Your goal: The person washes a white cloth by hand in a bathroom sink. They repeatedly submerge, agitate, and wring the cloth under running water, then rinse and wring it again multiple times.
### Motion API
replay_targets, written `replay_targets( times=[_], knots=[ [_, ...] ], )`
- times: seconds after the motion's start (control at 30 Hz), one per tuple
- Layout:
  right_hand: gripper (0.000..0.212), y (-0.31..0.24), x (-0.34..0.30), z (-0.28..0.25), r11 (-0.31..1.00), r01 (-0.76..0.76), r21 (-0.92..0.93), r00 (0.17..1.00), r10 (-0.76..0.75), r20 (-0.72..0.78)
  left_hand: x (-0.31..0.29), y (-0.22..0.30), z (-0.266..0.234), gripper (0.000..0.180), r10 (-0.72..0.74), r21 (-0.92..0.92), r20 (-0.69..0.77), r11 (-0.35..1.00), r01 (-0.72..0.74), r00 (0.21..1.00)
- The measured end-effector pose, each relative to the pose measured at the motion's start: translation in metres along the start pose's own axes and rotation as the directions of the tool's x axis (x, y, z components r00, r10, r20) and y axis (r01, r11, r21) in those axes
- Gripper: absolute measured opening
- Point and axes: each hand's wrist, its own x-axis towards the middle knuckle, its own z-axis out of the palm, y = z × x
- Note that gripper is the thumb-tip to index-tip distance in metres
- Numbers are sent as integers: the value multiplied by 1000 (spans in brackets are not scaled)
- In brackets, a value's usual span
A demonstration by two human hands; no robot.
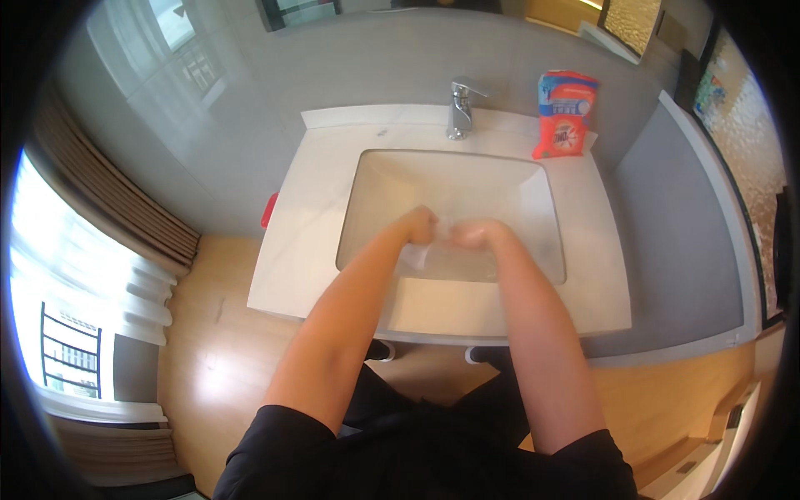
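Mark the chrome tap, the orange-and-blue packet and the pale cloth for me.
chrome tap (459,108), head view, its upright body.
orange-and-blue packet (565,117), head view, front face.
pale cloth (422,254), head view, part under the left hand (418,225).

Grey walls (400,67) meet a pale wooden floor (208,350), with bright curtained windows (75,275) at the left

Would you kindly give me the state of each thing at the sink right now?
Left hand: fisted on the cloth.
Right hand: closed on the cloth.
Cloth: pale, bunched between both hands, over the basin.
Basin: water level unclear.
Tap: no stream visible.
Packet: upright by the wall.
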Motion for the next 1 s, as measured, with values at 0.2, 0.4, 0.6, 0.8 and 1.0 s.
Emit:
replay_targets(
  times=[0.2,0.4,0.6,0.8,1.0],
  knots=[
    [72,-36,-32,-5,530,115,840,982,68,-178,-8,67,-48,48,-302,-552,183,756,352,935],
    [52,-26,-22,-16,151,441,885,876,141,-461,-24,88,-69,51,-125,-956,46,281,80,991],
    [31,-24,-18,-32,-234,509,829,860,193,-473,-11,104,-55,41,-509,-873,-8,423,243,861],
    [27,-32,-7,-19,-300,592,748,805,249,-538,-15,103,-49,45,-176,-919,289,-328,221,941],
    [35,-66,-14,-1,181,696,695,644,269,-716,-12,112,-43,37,-268,-918,291,-347,190,918]
  ],
)
